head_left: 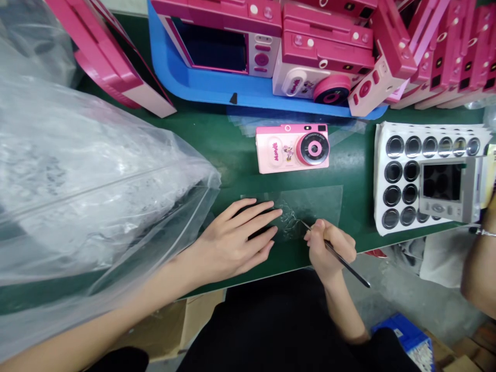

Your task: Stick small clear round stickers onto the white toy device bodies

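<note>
My left hand (236,240) lies flat with its fingers spread on a clear plastic sheet (321,204) on the green table. Small transparent pieces (289,217) are scattered on that sheet by my fingertips. Pinched in my right hand (331,248) is a slim dark pair of tweezers (351,268), its pointed tip down among the clear pieces. Just beyond the sheet, a pink toy-style camera (281,150) with a black round lens lies face up, and neither hand touches it.
A blue tray (209,88) of pink cameras stands at the back. Left is a large clear bag (96,170) of clear pieces. To the right, a grey device with a screen (445,188) rests on a sheet of black-ringed discs (391,196). Another person's arm (480,263) shows at the right edge.
</note>
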A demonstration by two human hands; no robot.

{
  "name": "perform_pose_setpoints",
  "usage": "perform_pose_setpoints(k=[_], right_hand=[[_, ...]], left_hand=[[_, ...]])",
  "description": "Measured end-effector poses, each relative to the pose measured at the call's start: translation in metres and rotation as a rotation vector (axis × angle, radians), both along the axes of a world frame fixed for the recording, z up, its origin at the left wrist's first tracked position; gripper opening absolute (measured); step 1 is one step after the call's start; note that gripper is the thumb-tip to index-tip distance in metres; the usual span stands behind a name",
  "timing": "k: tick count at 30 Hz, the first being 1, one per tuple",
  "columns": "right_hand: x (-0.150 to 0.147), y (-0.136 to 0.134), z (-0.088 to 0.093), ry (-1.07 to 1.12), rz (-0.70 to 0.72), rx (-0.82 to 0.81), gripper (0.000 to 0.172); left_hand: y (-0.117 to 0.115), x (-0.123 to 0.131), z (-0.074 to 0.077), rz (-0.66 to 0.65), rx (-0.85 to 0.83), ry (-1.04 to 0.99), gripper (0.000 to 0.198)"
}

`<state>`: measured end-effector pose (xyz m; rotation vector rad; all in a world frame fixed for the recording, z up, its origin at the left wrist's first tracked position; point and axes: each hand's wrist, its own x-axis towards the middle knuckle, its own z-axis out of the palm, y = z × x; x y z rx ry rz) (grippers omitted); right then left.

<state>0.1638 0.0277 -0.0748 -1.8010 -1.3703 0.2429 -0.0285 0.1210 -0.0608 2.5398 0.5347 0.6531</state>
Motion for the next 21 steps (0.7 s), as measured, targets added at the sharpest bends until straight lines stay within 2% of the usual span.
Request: perform_pose_setpoints(k=[11,21], right_hand=[[0.0009,-0.0031,-0.0041,0.014,-0.034,0.004,0.046],[-0.0002,-0.0001,-0.0012,0.029,0.018,0.006,0.045]], left_hand=[[0.0011,0.0003,0.0007,-0.007,0.023,-0.003,0.014],[-0.0010,-0.0006,-0.0023,0.008,0.008,-0.006,0.014]])
